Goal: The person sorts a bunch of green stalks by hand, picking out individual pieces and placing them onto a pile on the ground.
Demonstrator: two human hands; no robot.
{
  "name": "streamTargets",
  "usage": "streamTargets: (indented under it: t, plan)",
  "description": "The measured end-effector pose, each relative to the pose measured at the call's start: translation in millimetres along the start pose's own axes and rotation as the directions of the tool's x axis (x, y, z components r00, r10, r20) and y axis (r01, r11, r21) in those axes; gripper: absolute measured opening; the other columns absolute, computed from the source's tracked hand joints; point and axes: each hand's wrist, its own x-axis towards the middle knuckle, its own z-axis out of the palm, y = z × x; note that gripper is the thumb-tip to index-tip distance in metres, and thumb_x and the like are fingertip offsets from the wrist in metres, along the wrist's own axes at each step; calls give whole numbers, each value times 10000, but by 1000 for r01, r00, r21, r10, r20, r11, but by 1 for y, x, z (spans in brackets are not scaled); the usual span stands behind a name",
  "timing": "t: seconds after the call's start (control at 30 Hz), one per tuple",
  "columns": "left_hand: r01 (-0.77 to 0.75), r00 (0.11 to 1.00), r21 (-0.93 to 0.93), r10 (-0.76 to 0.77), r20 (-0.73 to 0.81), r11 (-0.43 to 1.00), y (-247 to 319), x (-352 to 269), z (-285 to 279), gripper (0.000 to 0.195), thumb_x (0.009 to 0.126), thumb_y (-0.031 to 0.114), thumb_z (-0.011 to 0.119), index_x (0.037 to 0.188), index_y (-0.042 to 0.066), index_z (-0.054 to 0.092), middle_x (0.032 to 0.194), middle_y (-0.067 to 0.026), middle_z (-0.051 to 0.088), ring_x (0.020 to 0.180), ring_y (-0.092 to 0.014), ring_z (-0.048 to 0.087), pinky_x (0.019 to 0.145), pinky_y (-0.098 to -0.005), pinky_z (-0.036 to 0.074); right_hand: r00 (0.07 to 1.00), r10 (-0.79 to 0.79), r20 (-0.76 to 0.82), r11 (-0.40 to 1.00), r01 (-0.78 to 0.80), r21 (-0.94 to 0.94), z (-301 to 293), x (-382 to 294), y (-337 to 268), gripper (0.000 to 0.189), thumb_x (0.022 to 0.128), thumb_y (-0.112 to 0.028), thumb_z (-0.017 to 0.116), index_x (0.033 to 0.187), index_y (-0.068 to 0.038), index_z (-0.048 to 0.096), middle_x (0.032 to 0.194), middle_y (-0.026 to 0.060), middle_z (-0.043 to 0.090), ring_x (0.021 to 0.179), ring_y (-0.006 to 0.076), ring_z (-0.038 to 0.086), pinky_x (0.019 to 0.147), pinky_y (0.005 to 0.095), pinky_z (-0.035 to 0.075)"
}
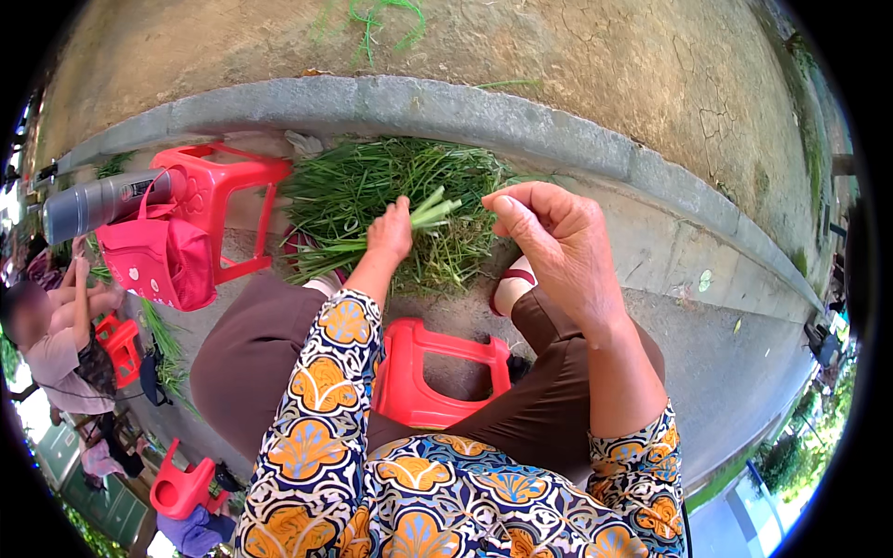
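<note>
My left hand (392, 231) is closed around a small bunch of green stalks (434, 211), whose pale cut-looking ends point up and right and whose leaves trail down to the left. Below it a large pile of long green grass-like leaves (349, 178) lies on the paving between my feet and the kerb. My right hand (551, 230) is raised to the right of the pile, thumb and index finger brought together at their tips. Whether anything thin is pinched there I cannot tell. The hands are apart.
A red plastic stool (234, 171) stands at left, with a pink bag (167, 261) and a grey bottle (104, 202) by it. Another red stool (408, 376) is between my legs. A concrete kerb (432, 104) curves beyond the pile. At far left a person (63, 363) sits near more greens (164, 342).
</note>
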Motion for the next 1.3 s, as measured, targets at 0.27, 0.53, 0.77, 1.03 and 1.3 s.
streamTargets:
  t: [0.27,0.53,0.77,1.03,1.3]
  plan:
    - [-2,1000,-91,3,2,996,11,16,-17,609,738,225,733,1257,157,422,1170,-155,487,1004,-402,577,827,-482,494,1000,-26,8,1000,26,13,-1,1,0,177,874,-140,639,885,35,659,659,24,600,597,49,491,530,228,415]
    - [-64,998,147,64,8,987,1,-38,46,317,780,61,566,1076,175,580,1114,-146,490,774,-373,642,694,-466,528,996,-87,7,993,87,-82,5,1,-3,185,863,-152,635,885,30,661,634,76,595,559,85,505,517,264,423]
    - [91,993,58,-86,-80,994,-11,-13,-13,160,830,124,545,967,109,625,1030,-158,553,923,-388,608,805,-491,485,988,-153,-12,986,152,-69,9,6,4,199,852,-176,630,881,18,668,573,93,574,500,112,502,498,293,420]
    - [85,965,-57,-96,-243,995,-19,15,-109,424,745,216,742,1133,120,599,1109,-158,570,1005,-369,587,826,-461,480,985,-172,-12,980,169,-104,11,12,6,188,840,-170,628,855,12,671,577,131,573,499,139,521,511,315,432]
    - [346,937,-74,-341,77,935,-49,3,-47,273,797,230,656,961,12,675,1046,-220,642,996,-387,604,846,-446,491,994,-107,1,989,106,-106,11,9,4,179,840,-160,633,852,15,670,586,120,580,511,120,519,506,300,434]
